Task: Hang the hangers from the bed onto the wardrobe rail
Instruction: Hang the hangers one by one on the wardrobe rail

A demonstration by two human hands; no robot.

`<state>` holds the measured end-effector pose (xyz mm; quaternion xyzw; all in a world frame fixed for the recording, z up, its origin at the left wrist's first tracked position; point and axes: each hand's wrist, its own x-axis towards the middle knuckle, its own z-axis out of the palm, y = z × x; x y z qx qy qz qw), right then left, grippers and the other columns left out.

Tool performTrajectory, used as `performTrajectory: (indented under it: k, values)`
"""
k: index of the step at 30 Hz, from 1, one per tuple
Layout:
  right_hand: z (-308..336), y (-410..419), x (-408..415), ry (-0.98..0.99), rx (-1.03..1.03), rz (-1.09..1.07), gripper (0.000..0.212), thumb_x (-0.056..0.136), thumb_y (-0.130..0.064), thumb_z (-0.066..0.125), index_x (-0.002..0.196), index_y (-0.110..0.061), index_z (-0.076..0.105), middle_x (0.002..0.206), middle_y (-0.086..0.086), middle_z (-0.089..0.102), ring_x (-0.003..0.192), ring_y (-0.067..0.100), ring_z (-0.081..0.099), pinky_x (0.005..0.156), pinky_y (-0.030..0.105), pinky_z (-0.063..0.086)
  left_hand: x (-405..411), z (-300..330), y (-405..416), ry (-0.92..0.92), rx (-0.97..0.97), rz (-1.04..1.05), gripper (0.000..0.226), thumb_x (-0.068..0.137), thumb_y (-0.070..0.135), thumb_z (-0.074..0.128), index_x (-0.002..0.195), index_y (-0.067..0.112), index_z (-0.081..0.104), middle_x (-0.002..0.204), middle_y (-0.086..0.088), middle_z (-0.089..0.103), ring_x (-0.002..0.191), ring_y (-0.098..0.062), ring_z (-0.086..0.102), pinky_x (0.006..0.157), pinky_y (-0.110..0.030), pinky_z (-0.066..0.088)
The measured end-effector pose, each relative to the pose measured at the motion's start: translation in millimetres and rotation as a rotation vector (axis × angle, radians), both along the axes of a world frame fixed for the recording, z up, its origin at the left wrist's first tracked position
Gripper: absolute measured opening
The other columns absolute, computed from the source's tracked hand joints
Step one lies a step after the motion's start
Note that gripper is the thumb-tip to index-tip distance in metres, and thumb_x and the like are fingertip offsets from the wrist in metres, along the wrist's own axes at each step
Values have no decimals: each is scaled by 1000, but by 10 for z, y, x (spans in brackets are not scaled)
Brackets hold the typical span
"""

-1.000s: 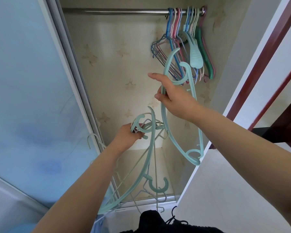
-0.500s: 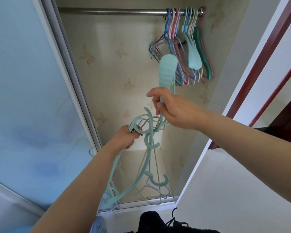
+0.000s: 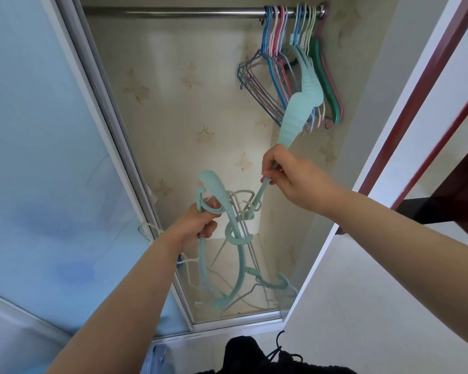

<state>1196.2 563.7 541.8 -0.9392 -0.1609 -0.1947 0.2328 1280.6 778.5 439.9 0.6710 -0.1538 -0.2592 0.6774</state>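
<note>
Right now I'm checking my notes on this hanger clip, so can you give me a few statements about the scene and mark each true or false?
1. The right hand grips one mint green hanger raised toward the rail. True.
2. The left hand holds nothing. False: it grips a bundle of mint and white hangers.
3. The hangers already on the rail are bunched at its right end. True.
4. The raised hanger's hook is already over the rail. False: its top is well below the rail, in front of the hung hangers.
5. The rail's left part carries clothes. False: that stretch is bare.
</note>
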Motion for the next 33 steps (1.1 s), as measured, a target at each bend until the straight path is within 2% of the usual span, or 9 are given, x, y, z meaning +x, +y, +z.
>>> performTrajectory:
  k: [4, 8, 13, 17, 20, 23, 26, 30, 33]
  values:
    - [-67, -42, -5, -79, 108, -147, 11, 97, -13, 49, 108, -11, 49, 93, 3, 62, 72, 13, 65, 71, 39, 54, 19, -8, -11, 52, -84, 66, 12, 96, 8, 52, 89, 15, 58, 74, -4, 36, 41, -7, 23, 40, -17, 21]
    - [-211, -19, 2, -256, 82, -200, 12, 97, -23, 48, 101, -14, 55, 90, 3, 64, 68, 15, 67, 62, 41, 54, -74, 2, -69, 0, -68, 154, 13, 96, 16, 55, 83, 14, 57, 61, 2, 39, 40, -6, 28, 44, -19, 24]
    - [-449, 34, 2, -433, -171, -193, 15, 89, -22, 44, 97, -21, 56, 76, 8, 63, 50, 34, 55, 40, 33, 47, -161, 130, -191, -191, 312, 136, 40, 95, 5, 47, 57, 16, 40, 52, 2, 38, 51, -12, 34, 58, -24, 33]
    - [-455, -35, 46, -458, -166, -228, 13, 88, -14, 51, 97, -17, 59, 78, 9, 64, 52, 34, 54, 39, 36, 47, -160, 114, -211, -319, 276, 61, 8, 90, 15, 61, 85, 20, 59, 73, 4, 53, 62, -7, 44, 63, -23, 38]
    - [-474, -68, 81, -460, -215, -234, 26, 84, -5, 60, 101, -21, 48, 80, 11, 62, 51, 34, 52, 38, 37, 47, -150, 58, -162, -289, 260, 6, 41, 76, 36, 70, 110, 15, 64, 83, 5, 54, 64, -6, 45, 64, -23, 39]
    - [-505, -118, 114, -498, -176, -238, 36, 80, 2, 64, 101, -20, 45, 91, 11, 65, 54, 35, 55, 38, 38, 48, -140, 16, -123, -196, 154, -22, 41, 75, 23, 62, 104, -7, 60, 74, -12, 44, 53, -13, 33, 52, -25, 30]
    - [-501, -160, 127, -533, -94, -196, 28, 86, -2, 58, 105, -20, 47, 98, 11, 66, 62, 35, 59, 44, 41, 51, -138, -2, -112, -128, 84, 15, 14, 89, 7, 61, 81, -4, 58, 58, -11, 38, 45, -12, 26, 51, -28, 22]
    - [-371, -224, 64, -429, 134, -138, 21, 94, -10, 46, 110, -24, 47, 102, 10, 64, 82, 25, 64, 67, 43, 56, -92, 1, -76, -137, 102, 35, 34, 75, 33, 73, 78, 5, 54, 49, 0, 38, 45, -12, 29, 47, -23, 30]
    - [-243, -276, 9, -280, 304, -105, 32, 95, 2, 46, 111, -26, 49, 100, 5, 60, 87, 19, 63, 80, 37, 56, -53, -1, -68, -149, 110, 70, 27, 80, 26, 75, 84, 8, 55, 48, 3, 36, 45, -11, 28, 49, -26, 28]
